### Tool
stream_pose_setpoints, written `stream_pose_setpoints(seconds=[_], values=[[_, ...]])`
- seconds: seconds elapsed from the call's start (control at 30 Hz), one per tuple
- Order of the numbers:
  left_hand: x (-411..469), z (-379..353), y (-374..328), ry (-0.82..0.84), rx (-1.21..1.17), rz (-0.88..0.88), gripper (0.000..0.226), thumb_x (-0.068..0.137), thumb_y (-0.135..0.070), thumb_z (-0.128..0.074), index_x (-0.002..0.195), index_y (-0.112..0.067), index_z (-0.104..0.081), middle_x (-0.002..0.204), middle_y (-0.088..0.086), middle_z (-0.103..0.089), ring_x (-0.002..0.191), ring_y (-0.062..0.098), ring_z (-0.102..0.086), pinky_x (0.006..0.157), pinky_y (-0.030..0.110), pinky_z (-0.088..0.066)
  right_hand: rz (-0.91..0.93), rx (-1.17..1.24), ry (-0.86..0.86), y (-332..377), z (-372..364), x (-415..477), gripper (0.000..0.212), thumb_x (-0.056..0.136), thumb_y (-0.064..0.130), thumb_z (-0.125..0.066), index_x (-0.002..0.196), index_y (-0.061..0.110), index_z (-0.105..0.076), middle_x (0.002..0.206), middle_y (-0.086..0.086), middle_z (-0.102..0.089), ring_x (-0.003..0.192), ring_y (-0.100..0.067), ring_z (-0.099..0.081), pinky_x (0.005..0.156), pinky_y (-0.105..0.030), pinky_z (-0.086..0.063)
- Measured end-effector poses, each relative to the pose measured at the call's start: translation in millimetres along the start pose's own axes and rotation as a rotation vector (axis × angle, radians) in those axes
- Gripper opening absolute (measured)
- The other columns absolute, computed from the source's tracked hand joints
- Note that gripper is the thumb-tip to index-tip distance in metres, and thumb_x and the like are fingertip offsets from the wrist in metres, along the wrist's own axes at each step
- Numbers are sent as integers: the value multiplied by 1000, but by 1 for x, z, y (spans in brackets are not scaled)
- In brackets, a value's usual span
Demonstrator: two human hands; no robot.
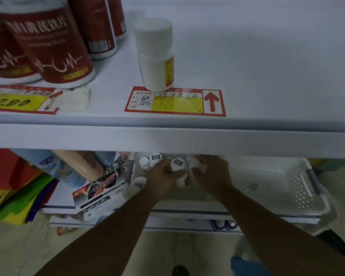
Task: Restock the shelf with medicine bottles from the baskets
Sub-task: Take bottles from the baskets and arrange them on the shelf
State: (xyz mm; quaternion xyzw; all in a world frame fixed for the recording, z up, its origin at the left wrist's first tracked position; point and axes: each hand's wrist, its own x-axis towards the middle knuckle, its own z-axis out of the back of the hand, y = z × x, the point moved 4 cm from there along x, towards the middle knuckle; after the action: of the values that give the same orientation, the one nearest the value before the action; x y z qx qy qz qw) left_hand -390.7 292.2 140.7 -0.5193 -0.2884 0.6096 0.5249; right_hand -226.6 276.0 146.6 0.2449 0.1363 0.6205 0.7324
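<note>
Medicine bottles (pixel 178 172): small, white, clustered low and centre in the head view, inside the near-left end of the basket, just under the shelf's front edge; several caps (pixel 154 157) showing beside the hands.
Basket (pixel 277 182): white, perforated, on the lower level, stretching right from the hands; right part looks bare.
Left hand (pixel 162 181): grip curled around a white bottle, fingers wrapped at its side, cap with a grey label poking out on top.
Right hand (pixel 213 173): grip closed down over more white bottles, touching the left hand's load; exact count hidden by the fingers.
Shelf (pixel 167 134): upper white board, far of the hands; one white bottle (pixel 155 56) upright just behind the red-and-yellow price tag (pixel 175 101) with its arrow, plenty of bare board to the right.
Red bottles (pixel 48 48): large, grouped far left on the shelf, near a second tag (pixel 18 101).
Left clutter (pixel 100 188): boxes and packets crowded beside the basket.
Stage: judged as gathering, nothing lifted to the shelf yet.
Risk, overfull grip: several smooth round bottles per hand, likely to slip and drop back or roll to the floor.
Risk, shelf lip: hands sit directly beneath the front edge; rising straight up could knock bottles loose.
Risk, placement: setting down hastily could topple the lone upright bottle.
</note>
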Motion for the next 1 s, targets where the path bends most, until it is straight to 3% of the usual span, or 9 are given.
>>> stream_pose_setpoints(seconds=[0.07,0.2,0.3,0.47,0.57,0.67,0.8,0.9,1.0], values=[[-11,16,-15,3,-179,4,7,80,-15,-71,86,-15,-68,91,7,-71,89,18,-69,75,23,-56,-200,313,12,1,12,-1,25,81,29,-66,104,20,-66,98,3,-66,87,-12,-60,78,-17,-37],[-43,35,-42,52,-480,68,10,88,-18,-61,86,-17,-71,100,16,-72,100,35,-65,97,51,-48,-424,1056,175,31,32,-26,11,85,14,-64,93,20,-67,97,-5,-68,92,-23,-65,75,-23,-50],[-79,44,-57,88,-585,89,29,91,-33,-55,112,-15,-64,118,18,-66,111,36,-61,103,54,-41,-488,1265,254,64,51,-57,10,86,16,-63,92,19,-70,98,-7,-70,92,-24,-65,74,-29,-54],[-149,69,-80,219,-598,18,32,86,-38,-58,107,-16,-67,105,15,-73,101,36,-66,96,55,-48,-402,1349,223,115,87,-107,4,79,18,-68,82,17,-66,85,-5,-67,82,-22,-63,68,-33,-54],[-179,89,-97,238,-600,-80,40,66,-43,-65,96,-19,-71,93,12,-76,84,29,-72,77,45,-57,-323,1394,138,140,114,-130,23,67,23,-69,89,16,-63,83,-6,-70,74,-19,-65,61,-31,-54],[-195,104,-111,264,-611,-153,31,53,-46,-68,76,-28,-75,80,4,-77,72,22,-74,60,37,-60,-239,1453,96,163,141,-145,34,68,26,-64,100,18,-69,79,-5,-69,74,-20,-63,71,-34,-53],[-204,112,-130,304,-650,-217,13,57,-45,-65,68,-44,-73,77,-4,-77,71,18,-74,56,35,-57,-191,1542,65,181,168,-150,34,79,26,-57,108,14,-70,90,-6,-66,84,-21,-61,76,-34,-50],[-205,118,-146,298,-669,-281,16,58,-48,-66,72,-44,-73,85,0,-77,77,22,-74,61,39,-58,-58,1392,-13,195,196,-141,28,90,17,-50,111,20,-68,112,-3,-67,103,-21,-64,89,-35,-52],[-199,129,-160,246,-648,-326,37,59,-53,-63,90,-35,-73,94,6,-76,86,28,-73,69,44,-56,74,1041,-256,203,235,-116,21,87,20,-60,96,36,-69,96,10,-67,87,-2,-64,74,-16,-54]])
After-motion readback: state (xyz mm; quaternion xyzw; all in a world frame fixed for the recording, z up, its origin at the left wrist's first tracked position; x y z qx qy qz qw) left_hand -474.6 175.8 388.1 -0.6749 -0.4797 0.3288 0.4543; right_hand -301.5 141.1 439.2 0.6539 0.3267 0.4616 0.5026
